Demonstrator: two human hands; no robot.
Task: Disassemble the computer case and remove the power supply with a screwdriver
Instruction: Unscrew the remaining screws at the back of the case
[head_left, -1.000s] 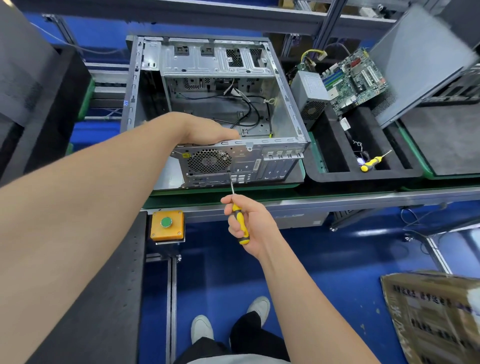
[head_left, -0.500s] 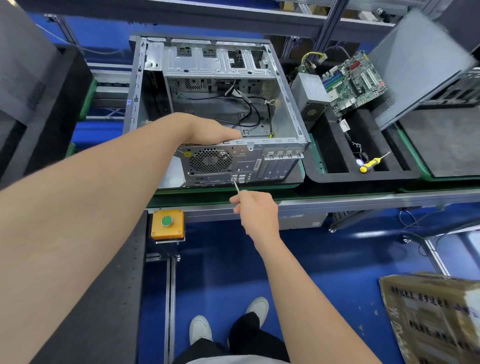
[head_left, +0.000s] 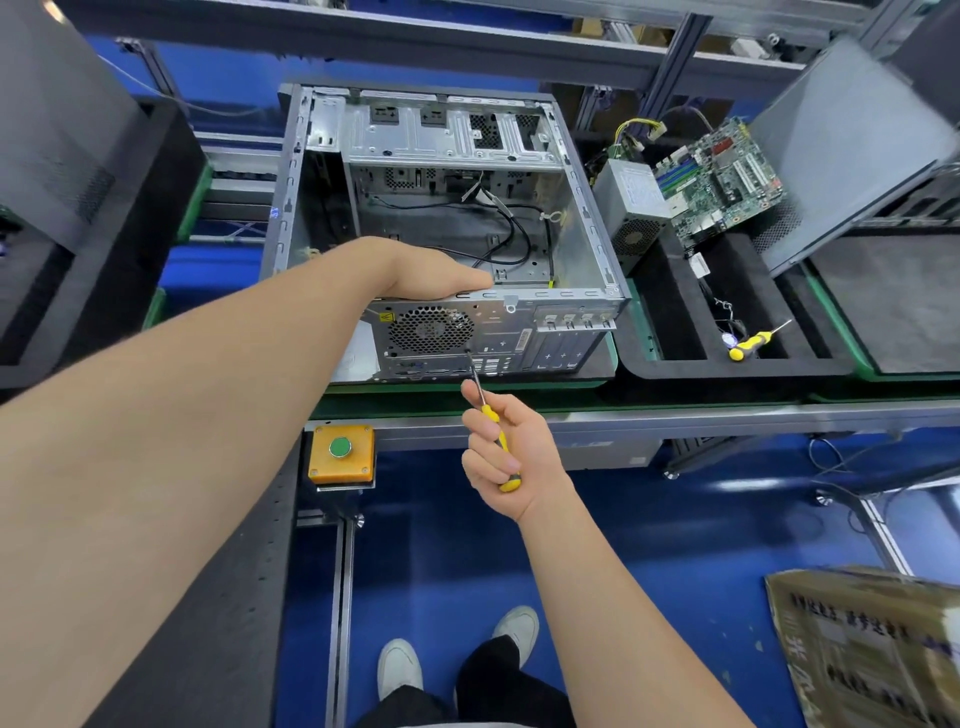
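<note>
Now: computer case (head_left: 519, 332) lies open side up at 12 o'clock on the bench. L hand (head_left: 431, 275) rests on its rear top rim; fingers hidden past the rim, so can't tell curl. R hand (head_left: 511, 452) is clenched round the yellow screwdriver (head_left: 493, 431) handle, shaft aimed to 11 o'clock, tip at the rear panel, 5 o'clock of fan grille (head_left: 431, 330). Power supply (head_left: 631, 208) sits outside the case at 2 o'clock, in black tray (head_left: 727, 366), beside motherboard (head_left: 722, 182).
</note>
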